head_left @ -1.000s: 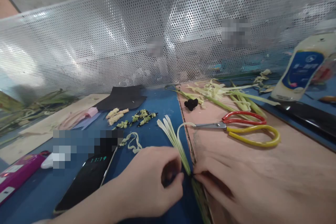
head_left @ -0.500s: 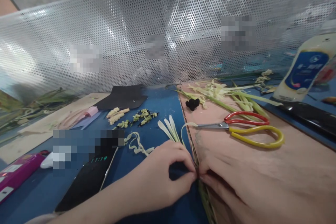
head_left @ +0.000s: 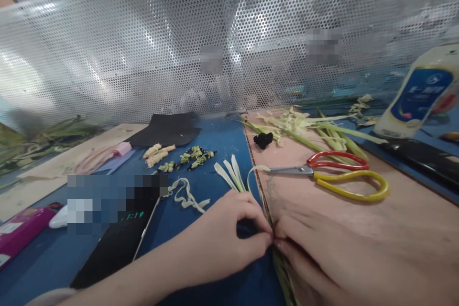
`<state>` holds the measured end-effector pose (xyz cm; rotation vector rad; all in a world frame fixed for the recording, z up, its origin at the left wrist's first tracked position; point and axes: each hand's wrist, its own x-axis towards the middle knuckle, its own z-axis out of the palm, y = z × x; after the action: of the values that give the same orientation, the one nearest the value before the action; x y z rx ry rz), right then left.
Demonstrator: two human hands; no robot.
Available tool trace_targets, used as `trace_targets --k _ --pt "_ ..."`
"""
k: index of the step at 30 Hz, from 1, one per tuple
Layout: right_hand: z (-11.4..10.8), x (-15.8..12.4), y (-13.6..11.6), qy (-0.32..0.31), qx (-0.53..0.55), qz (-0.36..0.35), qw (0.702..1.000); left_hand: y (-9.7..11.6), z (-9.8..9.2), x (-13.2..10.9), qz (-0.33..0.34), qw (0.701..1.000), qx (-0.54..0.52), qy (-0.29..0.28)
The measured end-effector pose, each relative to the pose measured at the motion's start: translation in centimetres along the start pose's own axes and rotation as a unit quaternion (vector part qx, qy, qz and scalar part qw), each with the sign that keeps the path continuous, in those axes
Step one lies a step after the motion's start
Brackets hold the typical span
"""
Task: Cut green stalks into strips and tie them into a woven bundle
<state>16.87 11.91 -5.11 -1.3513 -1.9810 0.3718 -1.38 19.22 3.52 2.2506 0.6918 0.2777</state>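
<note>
My left hand (head_left: pixel 222 244) and my right hand (head_left: pixel 344 258) meet at the lower middle, fingertips pinched together on a bundle of pale green leaf strips (head_left: pixel 233 176). The strips fan out beyond my fingers over the blue mat (head_left: pixel 215 143). Their stalk end runs down under my right hand. Red and yellow scissors (head_left: pixel 337 174) lie on the pinkish board (head_left: pixel 405 205) just beyond my right hand.
A perforated metal screen (head_left: pixel 143 48) closes off the back. A heap of green leaves (head_left: pixel 311 129), a black lump (head_left: pixel 263 140), small woven pieces (head_left: pixel 179 158), a curled strip (head_left: pixel 186 194), a black cloth (head_left: pixel 168 130), a phone (head_left: pixel 111 253), a pink object (head_left: pixel 19 229) and a white bottle (head_left: pixel 419 95) lie around.
Both hands have slid a little up along the strips and pinched closer together. The fanned ends look shorter beyond my fingers. The view has tipped slightly down.
</note>
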Motion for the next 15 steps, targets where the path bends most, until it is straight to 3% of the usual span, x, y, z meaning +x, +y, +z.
trace_targets --k 9,15 --pt "0.0 2.1 -1.4 -0.003 -0.091 -0.002 0.996 -0.1 0.2 0.1 -0.002 1.0 -0.017 0.005" --pt "-2.6 2.5 -2.5 -0.051 -0.082 -0.01 0.995 -0.3 0.2 0.4 0.001 1.0 -0.006 -0.001"
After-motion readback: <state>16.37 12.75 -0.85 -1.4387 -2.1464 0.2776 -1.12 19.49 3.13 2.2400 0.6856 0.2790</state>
